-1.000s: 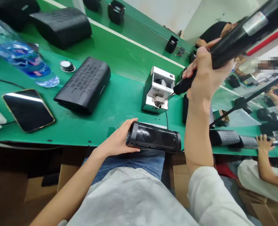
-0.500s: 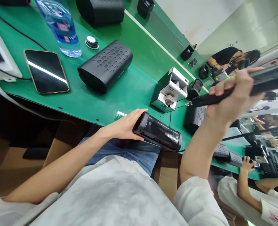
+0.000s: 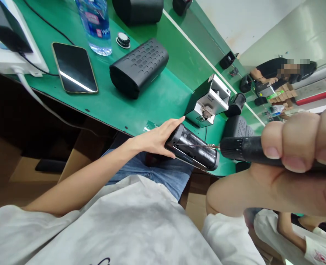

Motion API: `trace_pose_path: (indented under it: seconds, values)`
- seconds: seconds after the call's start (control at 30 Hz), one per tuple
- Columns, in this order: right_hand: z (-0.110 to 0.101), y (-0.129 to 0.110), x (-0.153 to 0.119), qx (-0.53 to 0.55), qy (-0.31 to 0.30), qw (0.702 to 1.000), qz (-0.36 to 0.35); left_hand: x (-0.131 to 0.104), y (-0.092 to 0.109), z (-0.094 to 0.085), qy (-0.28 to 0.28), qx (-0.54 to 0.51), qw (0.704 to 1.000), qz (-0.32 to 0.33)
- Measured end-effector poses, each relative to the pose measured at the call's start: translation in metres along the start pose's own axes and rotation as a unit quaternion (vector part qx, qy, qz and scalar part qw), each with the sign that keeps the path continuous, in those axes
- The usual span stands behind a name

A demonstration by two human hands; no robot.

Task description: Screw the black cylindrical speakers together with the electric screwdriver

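Works at a green counter (image 3: 168, 99) spreading ahead of the left hand (image 3: 161, 138) and far to its left. Has a black loudspeaker with a dimpled grille (image 3: 139, 70) lying there, beyond the left hand and slightly left of it. Has a white-and-black screw feeder (image 3: 207, 101) standing past the left fingertips, to their right, and farther off than the right hand (image 3: 301, 143). Grasps a black electric screwdriver (image 3: 242, 148) in the right hand, fingers wrapped round the barrel, close to the camera and aimed toward the left hand. Grips a glossy black speaker housing (image 3: 192, 151) by its left end in the left hand, thumb below and fingers above, at the counter's near edge, between left hand and screwdriver. Shows the thin bit (image 3: 213, 146) crossing over the housing; cannot tell touching from mere overlap. Has a water bottle (image 3: 98, 31) well beyond the left hand, leftward, a smartphone (image 3: 76, 70) farther left of that hand, and a small round part (image 3: 123, 39) beside the bottle.
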State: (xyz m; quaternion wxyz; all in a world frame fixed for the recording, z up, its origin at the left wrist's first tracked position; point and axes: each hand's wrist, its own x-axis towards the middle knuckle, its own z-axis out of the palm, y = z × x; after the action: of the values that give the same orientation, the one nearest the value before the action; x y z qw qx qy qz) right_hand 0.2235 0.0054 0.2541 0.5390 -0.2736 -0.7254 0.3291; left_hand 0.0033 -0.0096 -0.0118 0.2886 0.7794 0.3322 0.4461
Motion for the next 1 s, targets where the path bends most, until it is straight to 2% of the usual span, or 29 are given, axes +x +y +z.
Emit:
trace_pose_path:
  seconds: [0.1,0.13,0.27,0.33,0.4,0.47,0.53,0.6,0.67,0.8,0.93,1.0]
  values:
    - [0.020,0.000,0.006,0.058,-0.062,0.993,-0.086,0.000,0.000,0.001,0.007,-0.002,1.000,0.009]
    - [0.025,-0.002,0.008,0.070,-0.074,0.990,-0.095,0.000,0.000,0.002,0.009,-0.003,1.000,0.011]
    - [0.049,-0.010,0.004,0.073,-0.110,0.991,-0.017,-0.001,-0.003,0.006,0.017,-0.003,1.000,0.019]
    - [0.067,-0.009,-0.004,0.084,-0.046,0.995,-0.007,0.000,-0.005,0.009,0.026,0.000,0.999,0.020]
    - [0.084,0.000,-0.013,0.102,0.039,0.994,-0.029,0.000,-0.006,0.011,0.032,0.004,0.999,0.016]
    - [0.094,0.015,-0.022,0.133,0.055,0.988,-0.053,0.000,-0.004,0.010,0.027,0.007,1.000,0.007]
    - [0.097,0.031,-0.029,0.146,0.039,0.987,-0.048,0.000,0.000,0.008,0.013,0.009,1.000,-0.004]
    - [0.095,0.040,-0.033,0.150,0.055,0.987,-0.036,0.000,0.004,0.007,0.005,0.010,1.000,-0.010]
    - [0.091,0.041,-0.035,0.140,0.075,0.987,-0.009,0.000,0.007,0.007,0.005,0.009,1.000,-0.011]
    - [0.088,0.033,-0.034,0.148,0.073,0.986,0.020,0.000,0.009,0.009,0.011,0.008,1.000,-0.020]
    - [0.088,0.038,-0.037,0.166,0.034,0.985,-0.021,-0.001,0.009,0.010,0.005,0.021,0.999,-0.027]
    - [0.088,0.045,-0.040,0.167,0.034,0.985,-0.029,-0.002,0.008,0.008,0.011,0.026,0.999,-0.022]
